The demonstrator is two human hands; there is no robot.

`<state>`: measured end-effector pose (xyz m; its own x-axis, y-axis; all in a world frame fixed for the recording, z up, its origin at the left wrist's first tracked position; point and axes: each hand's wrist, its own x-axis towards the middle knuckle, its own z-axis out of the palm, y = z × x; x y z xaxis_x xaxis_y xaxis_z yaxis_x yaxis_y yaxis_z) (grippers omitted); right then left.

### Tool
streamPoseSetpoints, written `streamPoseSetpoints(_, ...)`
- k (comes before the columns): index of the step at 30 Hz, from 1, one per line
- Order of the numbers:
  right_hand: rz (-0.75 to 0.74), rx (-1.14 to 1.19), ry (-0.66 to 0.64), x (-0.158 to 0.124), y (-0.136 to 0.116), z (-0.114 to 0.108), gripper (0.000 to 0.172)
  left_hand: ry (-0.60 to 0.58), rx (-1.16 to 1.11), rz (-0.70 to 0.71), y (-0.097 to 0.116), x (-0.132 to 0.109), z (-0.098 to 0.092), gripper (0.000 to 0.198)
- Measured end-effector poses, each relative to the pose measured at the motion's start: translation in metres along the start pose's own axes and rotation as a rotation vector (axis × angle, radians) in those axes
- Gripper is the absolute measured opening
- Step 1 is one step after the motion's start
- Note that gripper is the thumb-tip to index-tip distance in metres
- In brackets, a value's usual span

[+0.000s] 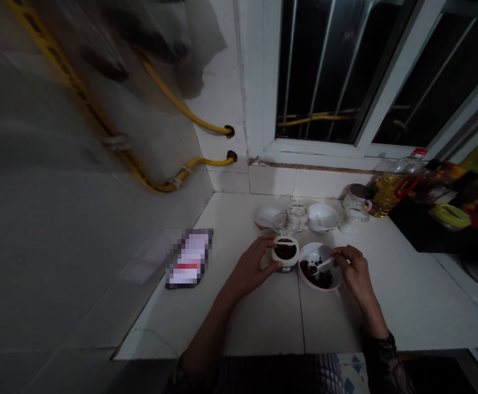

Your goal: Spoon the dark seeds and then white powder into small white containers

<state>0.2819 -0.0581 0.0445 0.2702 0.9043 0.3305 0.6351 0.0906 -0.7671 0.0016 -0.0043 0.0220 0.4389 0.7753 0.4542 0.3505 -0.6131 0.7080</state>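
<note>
My left hand (259, 262) is wrapped round the near-left side of a small jar (286, 262) with a white rim, its thumb at the front. Dark contents fill the jar almost to the top. Just right of it stands a white bowl (316, 250) with a pink rim, holding dark, wet-looking bits (324, 280). Between its fingertips my right hand (351, 265) pinches the handle of a small white spoon (324, 264). The spoon's tip rests in the bowl among the dark bits.
Behind the jar are a second bowl (323, 218), a shallow bowl (263, 216) and glass jars (298, 216). An oil bottle (390, 189) and a dark seasoning box (411, 227) stand at the right. A phone (189, 260) lies left on the white counter (259, 323).
</note>
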Motion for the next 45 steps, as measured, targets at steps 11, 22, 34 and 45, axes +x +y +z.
streamPoseSetpoints(11,0.027,0.050,0.119,-0.001,0.004,-0.001,0.020,-0.001,-0.010,0.001,0.000,-0.001,0.000,0.028)
streamPoseSetpoints(22,0.269,0.402,0.085,0.001,0.001,-0.001,0.015,-0.015,-0.014,-0.019,0.000,0.000,-0.001,0.028)
streamPoseSetpoints(34,0.270,0.408,0.138,0.004,-0.003,0.000,0.021,0.003,0.000,0.007,-0.002,0.000,0.001,0.028)
streamPoseSetpoints(45,-0.642,-0.080,0.204,0.000,-0.056,0.029,0.021,-0.001,-0.040,0.001,-0.002,0.001,0.001,0.029)
